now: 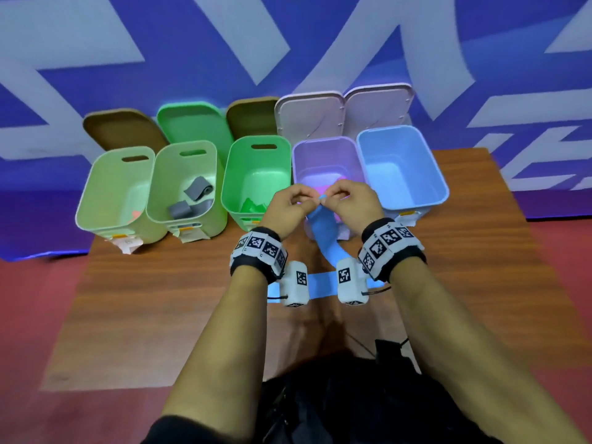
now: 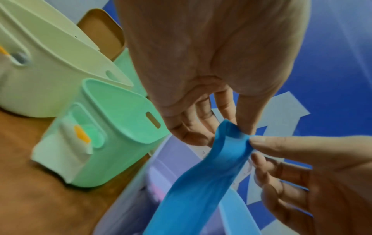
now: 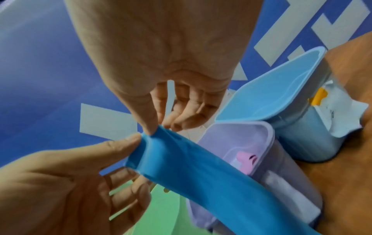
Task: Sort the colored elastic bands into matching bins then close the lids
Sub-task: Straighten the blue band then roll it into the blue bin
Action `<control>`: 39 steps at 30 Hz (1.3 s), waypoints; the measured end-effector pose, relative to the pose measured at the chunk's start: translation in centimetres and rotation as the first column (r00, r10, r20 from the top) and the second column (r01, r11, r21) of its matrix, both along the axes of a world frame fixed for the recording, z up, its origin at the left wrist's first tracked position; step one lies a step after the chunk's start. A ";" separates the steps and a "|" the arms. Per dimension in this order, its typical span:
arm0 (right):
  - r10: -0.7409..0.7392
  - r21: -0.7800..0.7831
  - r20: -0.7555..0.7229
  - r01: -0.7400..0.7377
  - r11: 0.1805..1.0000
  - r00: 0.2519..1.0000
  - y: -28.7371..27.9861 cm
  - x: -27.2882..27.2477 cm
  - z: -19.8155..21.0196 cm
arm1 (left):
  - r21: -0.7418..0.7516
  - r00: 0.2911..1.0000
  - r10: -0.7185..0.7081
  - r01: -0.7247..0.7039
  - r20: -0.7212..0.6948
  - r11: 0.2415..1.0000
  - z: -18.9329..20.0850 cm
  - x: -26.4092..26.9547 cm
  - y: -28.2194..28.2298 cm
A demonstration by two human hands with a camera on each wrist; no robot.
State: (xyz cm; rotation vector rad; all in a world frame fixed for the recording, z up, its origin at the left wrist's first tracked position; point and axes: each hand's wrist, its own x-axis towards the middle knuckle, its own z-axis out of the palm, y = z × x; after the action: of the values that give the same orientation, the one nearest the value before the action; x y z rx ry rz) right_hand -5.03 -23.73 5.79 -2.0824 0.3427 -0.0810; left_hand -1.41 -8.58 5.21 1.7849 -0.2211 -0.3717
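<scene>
Above the front edge of the purple bin point(image 1: 325, 155), the left hand point(image 1: 288, 203) and the right hand point(image 1: 349, 200) meet and pinch one end of a blue band point(image 1: 323, 229) between thumb and fingertips; the band hangs from that pinch down in front of the bins and trails onto the wooden table point(image 1: 160, 299) between the wrists. From the wrist views the pinch is plain: the left thumb and fingers nip the upper end of the band, and the right thumb and forefinger nip it just beside them. As for progress, the sorting looks well along. Grey bands point(image 1: 192, 197) lie in the second pale green bin point(image 1: 185, 184), something green point(image 1: 253, 205) lies in the bright green bin point(image 1: 256, 177), a pink piece point(image 3: 244, 156) shows in the purple bin, and a small pinkish scrap seems to sit in the far-left pale green bin point(image 1: 115, 190). The blue bin point(image 1: 400, 168) looks bare inside, so the blue band is likely the last to go in, a short reach to the right. All five lids point(image 1: 310, 116) stand open behind the bins, so closing them remains undone.
</scene>
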 end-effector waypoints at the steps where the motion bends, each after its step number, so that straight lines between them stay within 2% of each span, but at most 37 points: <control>1: -0.029 0.008 0.038 0.029 1.000 0.999 -0.7 -0.1 0.7 | -0.004 1.000 -0.006 0.007 0.029 1.000 0.7 0.2 -0.7; 6: -0.145 0.067 0.162 0.135 0.988 0.976 -3.3 -0.7 3.0 | -0.075 0.992 -0.012 0.021 0.124 0.997 3.8 0.8 -3.6; 9: -0.204 0.164 0.209 0.171 0.971 0.957 -4.3 -0.8 4.1 | -0.101 0.985 -0.028 0.046 0.170 0.994 5.1 1.2 -4.8; 12: -0.221 0.249 0.277 0.152 0.956 0.935 -5.0 -1.0 5.2 | -0.125 0.976 -0.061 0.088 0.207 0.988 6.1 1.4 -5.8; 15: -0.199 0.255 0.325 0.117 0.960 0.924 -5.3 -1.1 5.9 | -0.150 0.976 -0.061 0.093 0.207 0.984 6.8 1.4 -6.3; 21: -0.216 0.278 0.339 0.121 0.953 0.916 -5.4 -0.9 6.2 | -0.149 0.980 -0.051 0.081 0.192 0.985 6.8 1.9 -6.6; 28: -0.189 0.236 0.356 0.108 0.966 0.915 -5.4 -0.4 6.1 | -0.127 0.980 -0.030 0.056 0.195 0.990 7.1 2.0 -6.8; 39: -0.190 0.243 0.317 0.114 0.963 0.929 -5.9 -0.2 5.4 | -0.149 0.977 -0.009 0.041 0.214 0.988 6.4 1.8 -7.2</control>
State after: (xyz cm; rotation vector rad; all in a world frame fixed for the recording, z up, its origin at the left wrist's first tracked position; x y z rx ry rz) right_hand -5.25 -29.63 11.20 -1.7785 0.2877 -0.4693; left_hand 0.43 -15.79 11.63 1.6710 -0.4130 -0.1755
